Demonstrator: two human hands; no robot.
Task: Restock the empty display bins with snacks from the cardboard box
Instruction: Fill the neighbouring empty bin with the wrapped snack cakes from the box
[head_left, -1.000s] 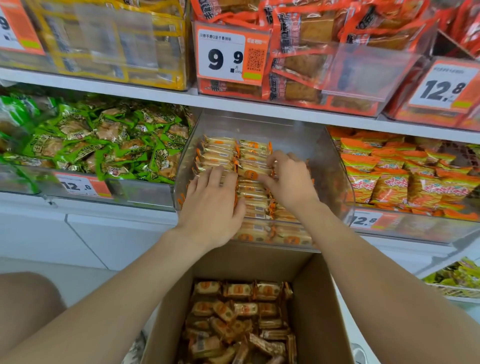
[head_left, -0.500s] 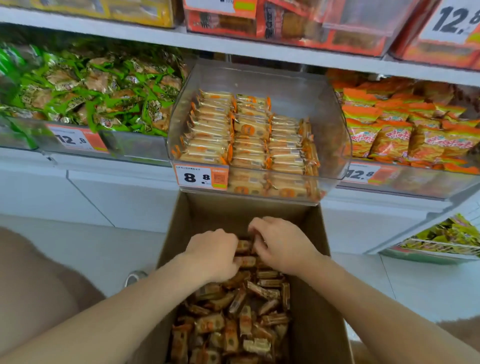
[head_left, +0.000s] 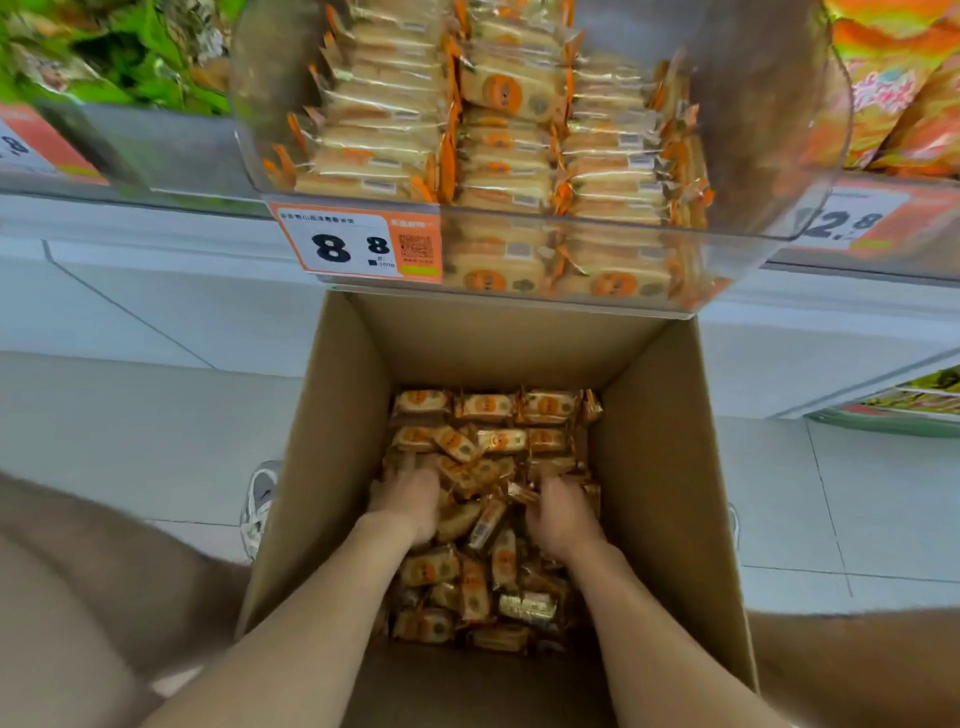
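Note:
An open cardboard box (head_left: 649, 467) stands on the floor under the shelf, its bottom covered with small orange-and-gold snack packets (head_left: 488, 571). Both my hands are deep inside it. My left hand (head_left: 408, 501) is dug into the packets at the pile's left, and my right hand (head_left: 561, 514) is pushed into the pile's right side. The fingertips of both are buried among the wrappers. Above the box, a clear display bin (head_left: 769, 156) holds neat rows of the same packets (head_left: 384, 130) and carries an 8.8 price tag (head_left: 358, 244).
A bin of green packets (head_left: 119, 57) sits to the left of the clear bin, and a bin of orange bags (head_left: 904, 88) to its right. A white shoe (head_left: 260, 504) rests by the box's left wall. My legs flank the box on the tiled floor (head_left: 130, 415).
My hands left the display bin, dropped into the box, and have now moved apart and sunk deeper into the packets. The view tilted down and closer to the box.

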